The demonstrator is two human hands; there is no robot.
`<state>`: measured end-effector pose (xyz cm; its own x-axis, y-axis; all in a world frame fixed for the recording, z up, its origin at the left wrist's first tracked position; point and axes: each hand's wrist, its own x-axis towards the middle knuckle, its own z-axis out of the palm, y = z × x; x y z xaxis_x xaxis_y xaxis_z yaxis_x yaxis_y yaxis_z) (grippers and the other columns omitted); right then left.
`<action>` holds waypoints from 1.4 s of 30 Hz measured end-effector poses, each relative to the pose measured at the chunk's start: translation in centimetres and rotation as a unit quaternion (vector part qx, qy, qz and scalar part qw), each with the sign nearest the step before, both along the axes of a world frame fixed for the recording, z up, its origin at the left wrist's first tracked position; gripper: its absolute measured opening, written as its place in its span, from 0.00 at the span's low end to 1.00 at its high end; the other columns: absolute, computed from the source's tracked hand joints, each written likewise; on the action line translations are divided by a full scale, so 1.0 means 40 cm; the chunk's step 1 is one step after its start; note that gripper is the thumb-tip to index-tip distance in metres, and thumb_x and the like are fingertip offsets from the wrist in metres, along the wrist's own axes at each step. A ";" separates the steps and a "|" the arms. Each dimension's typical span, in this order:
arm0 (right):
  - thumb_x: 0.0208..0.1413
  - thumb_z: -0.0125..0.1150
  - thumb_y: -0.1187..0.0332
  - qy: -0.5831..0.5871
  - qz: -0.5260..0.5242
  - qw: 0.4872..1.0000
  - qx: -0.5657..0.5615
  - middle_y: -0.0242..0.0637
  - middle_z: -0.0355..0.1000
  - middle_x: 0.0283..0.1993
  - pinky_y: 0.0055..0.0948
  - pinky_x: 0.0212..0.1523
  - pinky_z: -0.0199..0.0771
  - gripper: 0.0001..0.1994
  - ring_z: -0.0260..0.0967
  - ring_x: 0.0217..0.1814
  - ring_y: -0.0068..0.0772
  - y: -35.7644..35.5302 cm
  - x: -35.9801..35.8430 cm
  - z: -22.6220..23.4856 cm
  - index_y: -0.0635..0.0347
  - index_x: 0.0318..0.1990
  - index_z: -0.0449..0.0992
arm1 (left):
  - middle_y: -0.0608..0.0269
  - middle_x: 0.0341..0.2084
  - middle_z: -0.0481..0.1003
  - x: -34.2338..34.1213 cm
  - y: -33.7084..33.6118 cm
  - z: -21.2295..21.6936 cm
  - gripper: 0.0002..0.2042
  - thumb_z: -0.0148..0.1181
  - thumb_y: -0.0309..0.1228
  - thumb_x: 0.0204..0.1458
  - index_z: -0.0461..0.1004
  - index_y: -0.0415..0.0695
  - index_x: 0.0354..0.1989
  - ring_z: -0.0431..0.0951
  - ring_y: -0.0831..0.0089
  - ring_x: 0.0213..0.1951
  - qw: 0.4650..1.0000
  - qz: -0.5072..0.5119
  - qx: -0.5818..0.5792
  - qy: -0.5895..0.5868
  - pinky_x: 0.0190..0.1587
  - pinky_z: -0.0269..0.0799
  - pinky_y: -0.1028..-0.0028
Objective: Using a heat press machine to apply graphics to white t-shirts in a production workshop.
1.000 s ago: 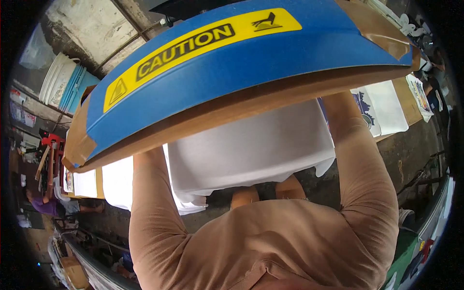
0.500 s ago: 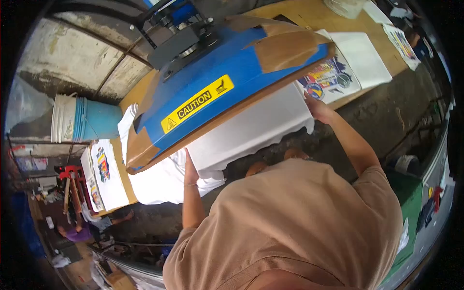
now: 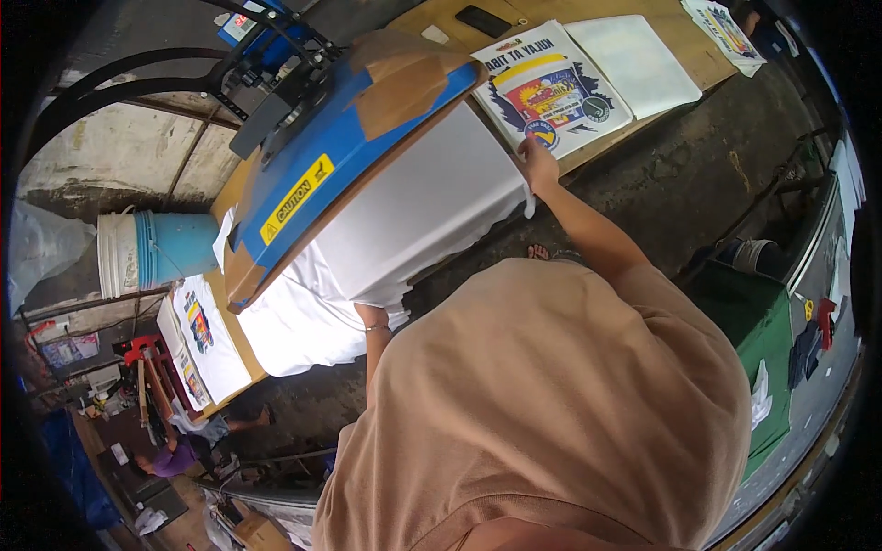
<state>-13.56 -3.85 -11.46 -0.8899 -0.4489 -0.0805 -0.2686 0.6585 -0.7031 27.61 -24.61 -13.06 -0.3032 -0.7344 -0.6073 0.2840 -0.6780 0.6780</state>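
Note:
A white T-shirt (image 3: 423, 202) is spread over the lower plate of a heat press, and its loose folds hang down at the left and front. Above it, tilted up, is the press's blue upper plate (image 3: 349, 147), patched with brown tape. My left hand (image 3: 371, 315) is at the shirt's near left edge, its fingers mostly hidden by cloth. At the plate's right corner, my right hand (image 3: 540, 165) has curled fingers, between the shirt's edge and a stack of colour-printed transfer sheets (image 3: 551, 92). What those fingers grip, if anything, is unclear.
Blank white sheets (image 3: 634, 64) and a dark phone (image 3: 492, 20) lie on the wooden table (image 3: 418, 26). More printed sheets (image 3: 204, 331) are at the table's left end, near white and blue buckets (image 3: 170, 248). A person in purple (image 3: 175, 459) is at the far lower left.
My view has turned right, so the press sits farther left and the printed stack shows more fully. My right hand remains by the plate's right corner; my left hand's fingers are now less visible.

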 end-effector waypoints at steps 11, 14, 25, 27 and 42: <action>0.43 0.63 0.54 0.214 -0.005 0.964 0.159 0.41 0.71 0.38 0.39 0.40 0.68 0.17 0.69 0.43 0.43 0.021 -0.123 0.061 0.54 0.37 0.74 | 0.63 0.24 0.74 -0.082 0.319 -0.161 0.21 0.49 0.49 0.55 0.74 0.39 0.36 0.73 0.74 0.27 0.906 -0.354 0.192 -0.129 0.34 0.68 0.75; 0.44 0.63 0.57 0.230 0.018 0.972 0.038 0.44 0.71 0.40 0.38 0.41 0.68 0.15 0.70 0.43 0.42 0.043 -0.135 0.132 0.57 0.35 0.76 | 0.63 0.29 0.74 -0.246 0.400 -0.002 0.26 0.48 0.54 0.53 0.73 0.39 0.37 0.73 0.76 0.30 0.862 -0.485 -0.008 -0.147 0.36 0.69 0.75; 0.50 0.58 0.74 -0.224 -0.037 0.759 -0.610 0.41 0.68 0.47 0.27 0.46 0.69 0.21 0.67 0.47 0.29 0.437 -0.027 0.630 0.66 0.52 0.64 | 0.57 0.53 0.64 -0.755 0.488 0.358 0.39 0.40 0.62 0.51 0.54 0.40 0.60 0.65 0.66 0.54 0.805 -0.452 0.186 0.337 0.56 0.60 0.64; 0.49 0.59 0.74 -0.209 -0.152 0.800 -0.541 0.41 0.69 0.47 0.26 0.46 0.68 0.21 0.67 0.48 0.28 0.491 -0.013 0.601 0.67 0.52 0.64 | 0.59 0.52 0.66 -0.736 0.461 0.401 0.31 0.47 0.54 0.53 0.58 0.41 0.57 0.67 0.68 0.53 0.851 -0.408 0.087 0.318 0.56 0.62 0.64; 0.40 0.61 0.81 -0.070 0.190 0.947 -0.249 0.46 0.67 0.46 0.29 0.44 0.69 0.39 0.68 0.42 0.36 0.029 0.160 0.306 0.55 0.63 0.51 | 0.44 0.47 0.68 -0.269 0.003 0.397 0.41 0.60 0.56 0.39 0.58 0.37 0.56 0.71 0.55 0.48 0.653 -0.214 -0.444 -0.575 0.47 0.68 0.65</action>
<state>-7.16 -2.70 0.79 -0.6530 -0.7478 0.1200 -0.3003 0.1102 -0.9475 16.87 -24.48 2.83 -0.3141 -0.9494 -0.0052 -0.8460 0.2775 0.4553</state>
